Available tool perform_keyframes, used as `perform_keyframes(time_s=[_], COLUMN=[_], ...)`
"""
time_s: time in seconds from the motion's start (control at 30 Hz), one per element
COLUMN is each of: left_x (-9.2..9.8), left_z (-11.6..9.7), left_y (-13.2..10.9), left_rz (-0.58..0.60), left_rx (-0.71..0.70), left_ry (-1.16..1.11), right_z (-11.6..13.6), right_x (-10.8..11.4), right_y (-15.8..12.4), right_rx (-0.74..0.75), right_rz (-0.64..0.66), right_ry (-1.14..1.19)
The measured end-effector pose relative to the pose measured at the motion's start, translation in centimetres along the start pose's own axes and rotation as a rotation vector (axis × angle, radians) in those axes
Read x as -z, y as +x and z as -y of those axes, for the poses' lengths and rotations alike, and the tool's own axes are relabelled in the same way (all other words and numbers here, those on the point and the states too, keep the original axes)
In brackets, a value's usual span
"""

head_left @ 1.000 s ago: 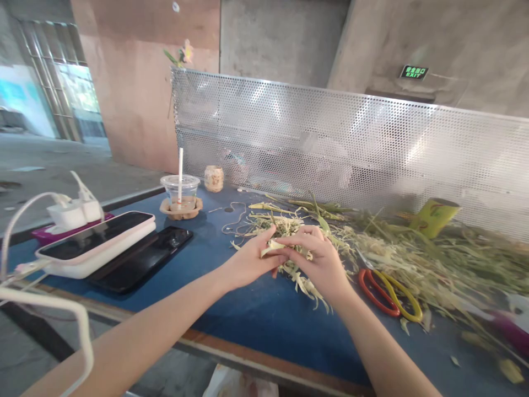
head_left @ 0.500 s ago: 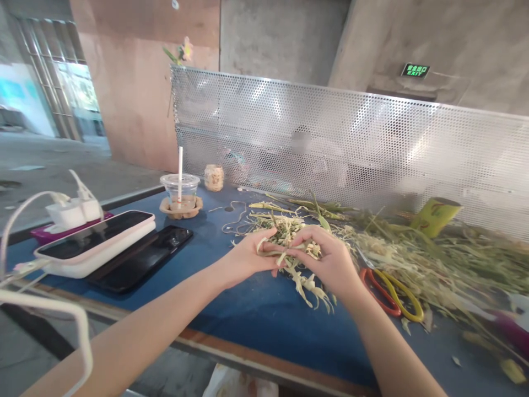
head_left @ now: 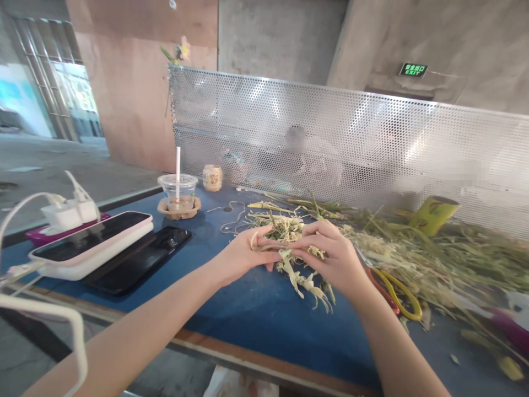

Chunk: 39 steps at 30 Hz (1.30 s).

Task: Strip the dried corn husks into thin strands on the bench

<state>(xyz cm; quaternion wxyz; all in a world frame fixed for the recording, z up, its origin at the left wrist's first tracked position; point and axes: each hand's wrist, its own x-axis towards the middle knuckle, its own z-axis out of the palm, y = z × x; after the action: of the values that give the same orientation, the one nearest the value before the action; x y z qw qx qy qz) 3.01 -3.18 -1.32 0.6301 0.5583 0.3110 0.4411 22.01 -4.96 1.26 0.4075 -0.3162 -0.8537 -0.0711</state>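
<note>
My left hand (head_left: 248,251) pinches a pale green plant strip (head_left: 268,248), whose end curls up over the fingers. Fingertips of my right hand (head_left: 330,256) close on the same strip from the other side, so both hands meet at it. Behind and below them lies a heap of dried, shredded plant strips (head_left: 285,223), and some ragged pieces (head_left: 306,284) hang toward the front. Just right of my right wrist rest scissors (head_left: 403,298) with one red and one yellow handle loop, partly hidden by my forearm.
On the left are a black phone (head_left: 140,259), a phone on a white block (head_left: 91,248), a purple power strip (head_left: 37,237) and cables. Behind stand a lidded cup (head_left: 178,190), a jar (head_left: 212,177) and a perforated metal screen (head_left: 248,121). A yellow-green can (head_left: 433,215) leans among stalks.
My right hand has shifted slightly, its fingers now stretched flatter along the strip, and its forearm covers more of the red scissor handle. My left hand keeps its pinch.
</note>
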Motion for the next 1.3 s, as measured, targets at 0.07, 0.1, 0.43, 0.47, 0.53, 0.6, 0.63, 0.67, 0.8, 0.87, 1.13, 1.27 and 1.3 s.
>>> perform_keyframes(time_s=[0.07,0.1,0.43,0.47,0.53,0.6,0.63,0.67,0.8,0.87,1.13,1.27,1.3], left_x=[0.1,0.1,-0.1,-0.2,-0.2,-0.2,-0.2,-0.2,-0.2,-0.2,-0.3,-0.2,-0.1], left_z=[0.0,0.0,-0.9,-1.0,-1.0,-0.7,-0.6,-0.4,-0.1,-0.2,-0.4,-0.9,-1.1], left_y=[0.1,0.1,-0.5,-0.6,-0.6,-0.5,-0.5,-0.4,-0.3,-0.3,-0.3,-0.2,-0.2], left_rz=[0.013,0.02,0.026,0.026,0.029,0.041,0.049,0.058,0.047,0.007,-0.056,-0.122,-0.149], left_rx=[-0.009,-0.015,-0.092,-0.096,-0.095,-0.093,-0.094,-0.096,-0.078,-0.048,-0.018,-0.053,-0.06], left_ry=[0.019,0.029,0.191,0.197,0.202,0.209,0.211,0.209,0.185,0.169,0.092,0.029,-0.002], right_z=[-0.1,-0.2,0.6,0.6,0.6,0.5,0.5,0.5,0.5,0.6,1.4,1.2,1.0], right_x=[0.0,0.0,0.3,0.3,0.3,0.2,0.1,0.1,-0.4,-0.7,-1.5,-1.4,-1.3], right_y=[-0.1,-0.1,-0.2,-0.3,-0.3,-0.3,-0.3,-0.3,-0.3,-0.3,-0.2,-0.4,-0.4], right_rx=[0.002,0.003,0.05,0.06,0.07,0.077,0.082,0.093,0.159,0.191,0.414,0.086,-0.075], right_rz=[0.006,0.013,0.159,0.171,0.181,0.172,0.163,0.152,0.118,0.103,0.055,-0.25,-0.289], right_ry=[-0.059,-0.089,-0.299,-0.31,-0.324,-0.328,-0.33,-0.332,-0.364,-0.406,-0.599,-0.387,-0.269])
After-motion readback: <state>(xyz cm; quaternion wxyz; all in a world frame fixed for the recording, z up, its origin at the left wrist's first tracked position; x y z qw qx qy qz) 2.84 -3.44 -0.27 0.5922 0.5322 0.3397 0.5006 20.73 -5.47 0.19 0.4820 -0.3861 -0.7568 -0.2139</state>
